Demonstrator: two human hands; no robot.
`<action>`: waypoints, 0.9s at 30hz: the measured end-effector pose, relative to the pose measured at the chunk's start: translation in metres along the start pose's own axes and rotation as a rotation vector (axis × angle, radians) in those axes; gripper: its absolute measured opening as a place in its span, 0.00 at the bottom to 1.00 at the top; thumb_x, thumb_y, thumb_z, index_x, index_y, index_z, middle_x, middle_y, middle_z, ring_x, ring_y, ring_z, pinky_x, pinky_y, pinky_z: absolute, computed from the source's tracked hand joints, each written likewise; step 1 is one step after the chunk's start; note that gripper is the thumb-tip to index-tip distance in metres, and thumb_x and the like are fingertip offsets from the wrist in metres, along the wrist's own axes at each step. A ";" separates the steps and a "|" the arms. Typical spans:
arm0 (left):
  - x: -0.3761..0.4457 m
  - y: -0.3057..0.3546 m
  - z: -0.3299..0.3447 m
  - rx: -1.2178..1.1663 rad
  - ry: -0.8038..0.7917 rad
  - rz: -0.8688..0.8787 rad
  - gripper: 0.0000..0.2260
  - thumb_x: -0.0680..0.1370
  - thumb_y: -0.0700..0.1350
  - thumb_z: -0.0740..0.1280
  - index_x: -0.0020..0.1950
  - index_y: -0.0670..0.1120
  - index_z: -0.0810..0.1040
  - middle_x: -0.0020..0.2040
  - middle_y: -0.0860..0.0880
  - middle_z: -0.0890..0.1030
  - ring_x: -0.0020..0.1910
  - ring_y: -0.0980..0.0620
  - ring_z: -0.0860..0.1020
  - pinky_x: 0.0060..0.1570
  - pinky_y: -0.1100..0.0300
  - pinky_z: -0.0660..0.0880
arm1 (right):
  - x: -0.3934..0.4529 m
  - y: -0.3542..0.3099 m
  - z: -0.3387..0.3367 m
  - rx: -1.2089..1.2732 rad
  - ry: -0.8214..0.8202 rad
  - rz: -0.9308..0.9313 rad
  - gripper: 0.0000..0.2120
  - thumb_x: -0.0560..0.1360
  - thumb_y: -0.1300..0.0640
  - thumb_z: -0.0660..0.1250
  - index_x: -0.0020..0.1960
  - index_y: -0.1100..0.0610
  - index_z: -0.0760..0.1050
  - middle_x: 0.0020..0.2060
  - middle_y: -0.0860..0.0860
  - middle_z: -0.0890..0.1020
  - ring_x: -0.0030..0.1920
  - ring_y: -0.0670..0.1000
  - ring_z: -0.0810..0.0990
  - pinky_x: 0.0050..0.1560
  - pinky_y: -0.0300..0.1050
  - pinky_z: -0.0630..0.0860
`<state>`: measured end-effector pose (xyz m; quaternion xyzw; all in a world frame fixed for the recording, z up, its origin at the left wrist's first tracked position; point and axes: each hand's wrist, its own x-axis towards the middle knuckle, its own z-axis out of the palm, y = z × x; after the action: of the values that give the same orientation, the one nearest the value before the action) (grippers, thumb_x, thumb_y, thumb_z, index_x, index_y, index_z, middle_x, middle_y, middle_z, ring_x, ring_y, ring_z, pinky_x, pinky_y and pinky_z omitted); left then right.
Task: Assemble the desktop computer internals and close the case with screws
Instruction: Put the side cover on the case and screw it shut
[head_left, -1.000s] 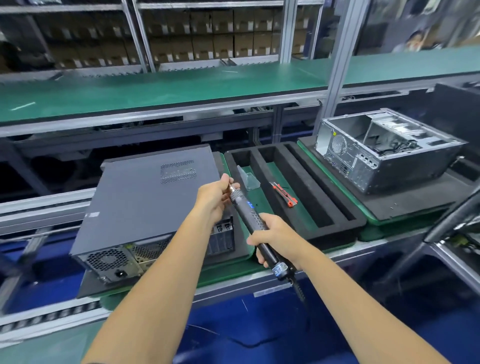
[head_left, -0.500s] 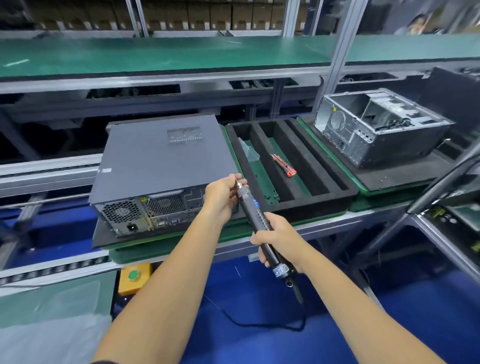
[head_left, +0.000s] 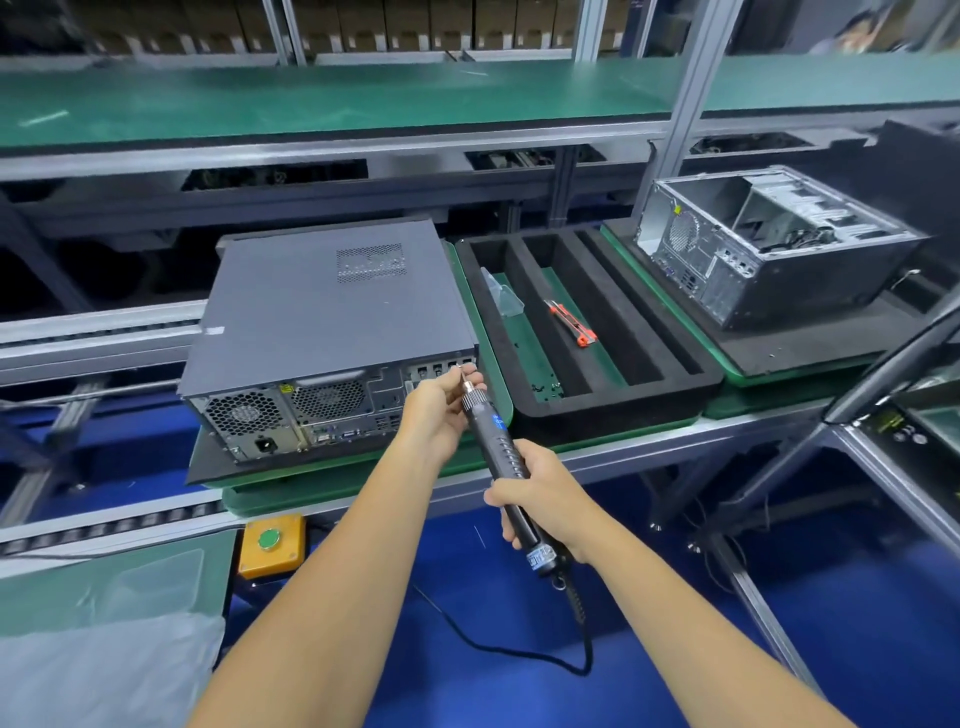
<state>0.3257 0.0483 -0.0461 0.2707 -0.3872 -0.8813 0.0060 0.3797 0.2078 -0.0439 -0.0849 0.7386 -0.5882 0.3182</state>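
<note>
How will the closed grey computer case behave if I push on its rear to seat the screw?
The closed grey case probably stays put: it lies flat and broad on a foam pad. Its metal panels look stiff. It likely slides rather than tips, and looks heavy.

Closed grey computer case (head_left: 332, 317) lies flat, rear ports facing the viewer.

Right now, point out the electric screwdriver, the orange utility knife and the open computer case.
electric screwdriver (head_left: 497, 441), head view, ribbed black barrel
orange utility knife (head_left: 571, 323), head view, middle of its body
open computer case (head_left: 810, 280), head view, dark side panel
</note>
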 end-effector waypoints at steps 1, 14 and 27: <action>0.004 0.002 0.000 -0.002 0.001 -0.005 0.09 0.81 0.40 0.61 0.47 0.39 0.80 0.38 0.46 0.82 0.39 0.50 0.79 0.38 0.58 0.77 | 0.003 -0.001 0.001 0.004 0.004 0.000 0.14 0.72 0.63 0.68 0.55 0.56 0.70 0.33 0.53 0.76 0.27 0.52 0.77 0.29 0.46 0.76; 0.032 0.002 -0.002 0.066 0.007 -0.009 0.08 0.80 0.42 0.64 0.46 0.42 0.81 0.38 0.48 0.83 0.40 0.51 0.79 0.37 0.59 0.76 | 0.025 -0.003 -0.001 0.018 0.013 0.017 0.15 0.72 0.63 0.69 0.56 0.53 0.70 0.37 0.56 0.76 0.28 0.52 0.78 0.29 0.45 0.77; 0.034 0.001 -0.001 0.100 0.014 0.011 0.09 0.80 0.43 0.63 0.46 0.44 0.81 0.36 0.50 0.83 0.40 0.52 0.79 0.32 0.62 0.76 | 0.025 -0.001 -0.001 0.034 0.017 0.005 0.15 0.72 0.64 0.69 0.56 0.54 0.70 0.37 0.55 0.76 0.28 0.52 0.77 0.28 0.44 0.76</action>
<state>0.2973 0.0391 -0.0617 0.2746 -0.4323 -0.8589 -0.0001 0.3591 0.1953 -0.0521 -0.0726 0.7314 -0.6005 0.3149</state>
